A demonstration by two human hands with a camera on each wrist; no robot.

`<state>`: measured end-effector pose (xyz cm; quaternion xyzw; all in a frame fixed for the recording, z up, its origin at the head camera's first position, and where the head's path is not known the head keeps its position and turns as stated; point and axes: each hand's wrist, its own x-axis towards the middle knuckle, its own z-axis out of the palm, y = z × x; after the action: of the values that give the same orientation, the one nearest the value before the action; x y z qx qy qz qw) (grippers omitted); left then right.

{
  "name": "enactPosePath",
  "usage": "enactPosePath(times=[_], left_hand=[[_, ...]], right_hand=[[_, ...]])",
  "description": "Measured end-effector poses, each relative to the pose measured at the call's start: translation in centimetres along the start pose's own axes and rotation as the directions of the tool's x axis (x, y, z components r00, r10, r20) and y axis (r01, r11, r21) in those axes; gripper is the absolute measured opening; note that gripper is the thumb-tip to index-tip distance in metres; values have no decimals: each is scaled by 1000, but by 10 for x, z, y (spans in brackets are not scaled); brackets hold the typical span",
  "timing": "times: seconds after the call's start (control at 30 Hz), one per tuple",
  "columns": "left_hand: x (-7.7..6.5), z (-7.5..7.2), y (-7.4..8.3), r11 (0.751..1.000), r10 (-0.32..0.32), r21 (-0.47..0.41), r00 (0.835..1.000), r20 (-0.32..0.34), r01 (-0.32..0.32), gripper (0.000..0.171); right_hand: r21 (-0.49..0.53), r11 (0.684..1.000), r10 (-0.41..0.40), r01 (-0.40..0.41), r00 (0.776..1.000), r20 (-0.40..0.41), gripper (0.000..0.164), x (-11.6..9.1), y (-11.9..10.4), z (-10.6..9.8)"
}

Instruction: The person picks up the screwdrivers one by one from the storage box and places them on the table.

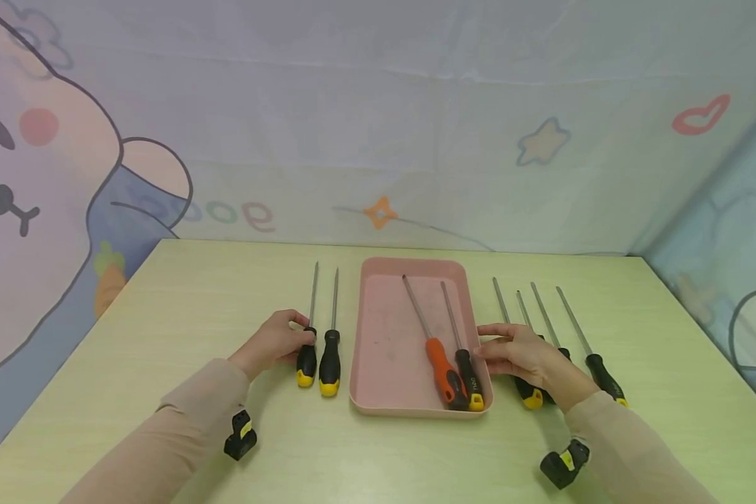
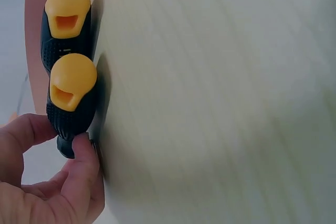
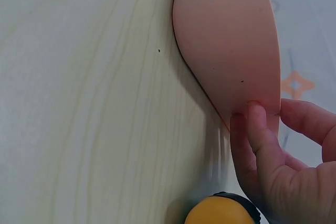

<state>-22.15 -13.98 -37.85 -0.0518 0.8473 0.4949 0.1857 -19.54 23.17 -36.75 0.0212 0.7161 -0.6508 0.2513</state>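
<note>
At the left of the pink tray (image 1: 387,336), two black-and-yellow screwdrivers lie side by side, tips pointing to the back. My left hand (image 1: 281,337) pinches the outer screwdriver (image 1: 306,367) at the upper end of its handle; the left wrist view shows thumb and finger (image 2: 83,161) on either side of it. The other screwdriver (image 1: 330,364) is between it and the tray. My right hand (image 1: 519,353) holds the tray's right wall, its fingertips (image 3: 256,109) on the outer side and another digit at the rim. Inside the tray are an orange screwdriver (image 1: 442,367) and a black-and-yellow one (image 1: 469,378).
Several more screwdrivers, one of them (image 1: 601,374) farthest right, lie right of the tray, partly hidden under my right hand. A printed cloth (image 1: 416,140) hangs behind the pale wooden table (image 1: 277,455). Each wrist carries a small black device (image 1: 241,435).
</note>
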Motion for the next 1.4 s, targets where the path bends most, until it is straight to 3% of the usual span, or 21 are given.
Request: enactPosePath(times=[0.33, 0.83, 1.13, 1.4], left_hand=[[-2, 0, 1, 997, 30, 75, 1000, -3, -30, 32], [-4, -5, 4, 999, 5, 54, 998, 65, -8, 40], [-8, -14, 6, 999, 31, 43, 997, 75, -34, 41], [-10, -26, 26, 996, 78, 34, 992, 103, -82, 41]], right_hand=[[-6, 1000, 5, -5, 1000, -4, 63, 1, 0, 0], [8, 1000, 6, -6, 1000, 1, 63, 1, 1, -1], [10, 1000, 4, -4, 1000, 0, 63, 1, 1, 1], [4, 1000, 4, -4, 1000, -4, 62, 1, 1, 0]])
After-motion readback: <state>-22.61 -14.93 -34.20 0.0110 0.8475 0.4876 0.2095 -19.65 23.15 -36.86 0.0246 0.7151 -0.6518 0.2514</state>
